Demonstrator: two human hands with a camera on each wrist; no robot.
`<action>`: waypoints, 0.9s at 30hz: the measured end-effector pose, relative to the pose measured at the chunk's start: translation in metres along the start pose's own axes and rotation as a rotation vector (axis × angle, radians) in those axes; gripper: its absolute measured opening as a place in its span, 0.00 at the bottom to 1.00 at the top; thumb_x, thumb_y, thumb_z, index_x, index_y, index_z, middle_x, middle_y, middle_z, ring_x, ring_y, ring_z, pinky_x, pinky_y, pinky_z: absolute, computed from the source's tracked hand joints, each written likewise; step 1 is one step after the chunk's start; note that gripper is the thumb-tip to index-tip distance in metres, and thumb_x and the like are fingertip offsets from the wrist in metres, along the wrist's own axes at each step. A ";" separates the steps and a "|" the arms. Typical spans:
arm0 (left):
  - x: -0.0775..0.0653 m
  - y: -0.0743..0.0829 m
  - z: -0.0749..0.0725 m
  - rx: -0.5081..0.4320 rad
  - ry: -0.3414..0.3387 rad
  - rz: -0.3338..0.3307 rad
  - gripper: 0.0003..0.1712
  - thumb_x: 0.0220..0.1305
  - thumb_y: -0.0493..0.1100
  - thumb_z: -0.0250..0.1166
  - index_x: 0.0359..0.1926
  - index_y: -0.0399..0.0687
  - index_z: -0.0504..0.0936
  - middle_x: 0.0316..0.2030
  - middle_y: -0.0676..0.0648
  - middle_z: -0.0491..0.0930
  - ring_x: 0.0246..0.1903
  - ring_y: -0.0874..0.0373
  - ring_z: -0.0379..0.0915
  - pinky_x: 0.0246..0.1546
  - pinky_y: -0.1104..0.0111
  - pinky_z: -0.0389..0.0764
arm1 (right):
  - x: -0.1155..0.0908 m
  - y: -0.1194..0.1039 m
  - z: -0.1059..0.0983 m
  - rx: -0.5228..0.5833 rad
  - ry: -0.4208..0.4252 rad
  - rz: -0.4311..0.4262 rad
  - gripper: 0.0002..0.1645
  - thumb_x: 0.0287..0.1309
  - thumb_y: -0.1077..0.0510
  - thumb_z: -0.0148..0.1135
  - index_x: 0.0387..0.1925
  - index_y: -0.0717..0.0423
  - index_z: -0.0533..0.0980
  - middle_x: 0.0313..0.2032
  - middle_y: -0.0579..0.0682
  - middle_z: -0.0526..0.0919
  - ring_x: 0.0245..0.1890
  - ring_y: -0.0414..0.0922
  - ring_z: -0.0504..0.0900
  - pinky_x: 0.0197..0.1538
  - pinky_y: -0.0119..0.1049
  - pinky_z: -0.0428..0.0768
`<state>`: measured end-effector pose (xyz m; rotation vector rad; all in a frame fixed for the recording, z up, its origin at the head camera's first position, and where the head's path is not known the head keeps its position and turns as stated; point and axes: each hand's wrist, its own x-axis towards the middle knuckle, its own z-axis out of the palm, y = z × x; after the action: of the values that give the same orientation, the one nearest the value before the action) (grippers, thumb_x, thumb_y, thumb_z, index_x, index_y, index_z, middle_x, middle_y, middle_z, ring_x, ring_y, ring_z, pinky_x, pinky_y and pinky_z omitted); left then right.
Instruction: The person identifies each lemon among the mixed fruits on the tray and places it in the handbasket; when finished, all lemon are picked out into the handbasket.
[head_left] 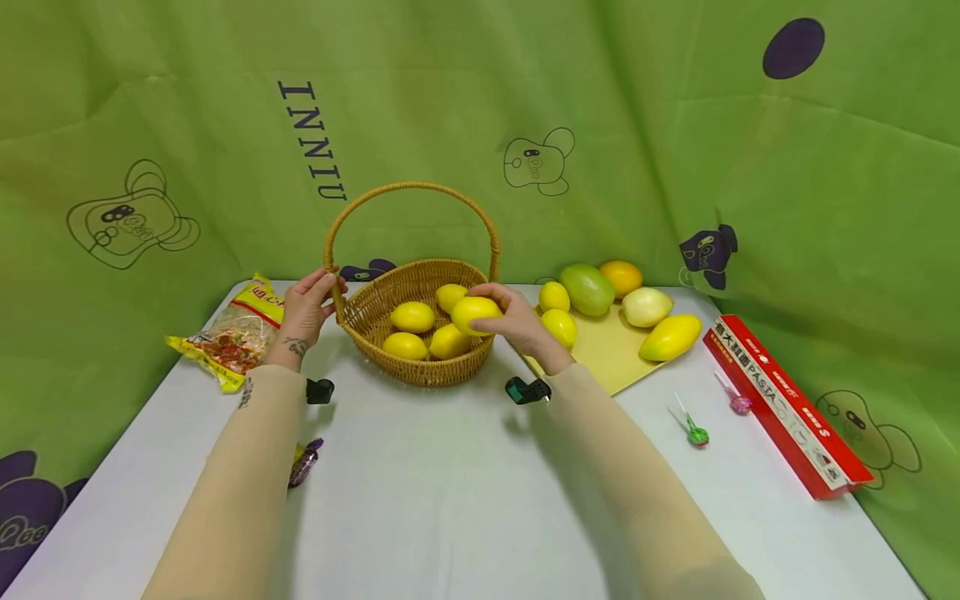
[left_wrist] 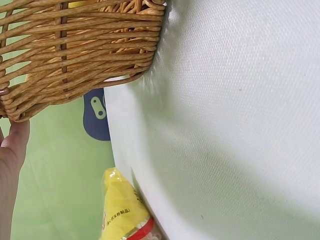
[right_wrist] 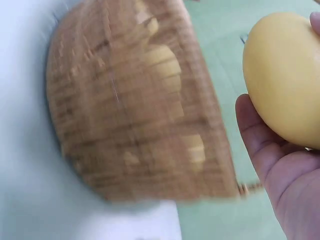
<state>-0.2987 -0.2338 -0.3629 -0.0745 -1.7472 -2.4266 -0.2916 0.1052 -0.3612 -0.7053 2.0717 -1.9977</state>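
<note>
A wicker basket [head_left: 427, 374] with a tall arched handle stands on the table, several yellow lemons [head_left: 412, 317] inside it. My left hand [head_left: 306, 308] grips the foot of the handle on the basket's left side; in the left wrist view only part of that hand [left_wrist: 12, 155] shows beside the wicker. Over the basket's right rim, my right hand [head_left: 521, 321] holds another lemon [head_left: 474, 315] between thumb and fingers. The right wrist view shows this lemon [right_wrist: 285, 75] up close, with the basket [right_wrist: 125, 115] blurred beyond it.
Right of the basket, a yellow tray [head_left: 611, 367] bears two lemons, a green mango [head_left: 587, 290] and other fruit. Farther right lie two lollipops, one green [head_left: 697, 435], and a red pasta box [head_left: 787, 408]. A snack bag [head_left: 232, 337] and a purple-wrapped candy [head_left: 305, 465] are on the left.
</note>
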 end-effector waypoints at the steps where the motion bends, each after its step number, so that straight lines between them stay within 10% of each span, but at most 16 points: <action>1: 0.000 0.000 0.000 0.002 0.001 -0.001 0.15 0.61 0.45 0.63 0.48 0.45 0.81 0.32 0.53 0.81 0.38 0.60 0.75 0.40 0.71 0.80 | 0.003 0.000 0.006 -0.016 -0.013 0.009 0.28 0.48 0.71 0.62 0.54 0.66 0.69 0.53 0.56 0.72 0.43 0.44 0.74 0.44 0.32 0.75; 17: -0.001 0.001 0.000 0.004 -0.004 0.003 0.22 0.61 0.45 0.63 0.53 0.39 0.76 0.32 0.53 0.81 0.38 0.60 0.75 0.40 0.71 0.79 | 0.015 0.005 0.036 -0.065 -0.055 0.026 0.29 0.51 0.70 0.62 0.56 0.67 0.68 0.57 0.65 0.70 0.58 0.60 0.70 0.55 0.38 0.75; 27: -0.002 0.001 0.000 0.013 -0.002 0.002 0.27 0.61 0.45 0.63 0.57 0.35 0.72 0.32 0.53 0.81 0.39 0.60 0.75 0.41 0.71 0.79 | 0.002 -0.004 0.000 0.107 0.225 -0.054 0.28 0.50 0.73 0.60 0.55 0.71 0.66 0.50 0.58 0.75 0.57 0.63 0.68 0.47 0.30 0.76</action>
<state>-0.2967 -0.2337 -0.3620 -0.0775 -1.7629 -2.4137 -0.2925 0.1048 -0.3570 -0.5448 2.0624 -2.2929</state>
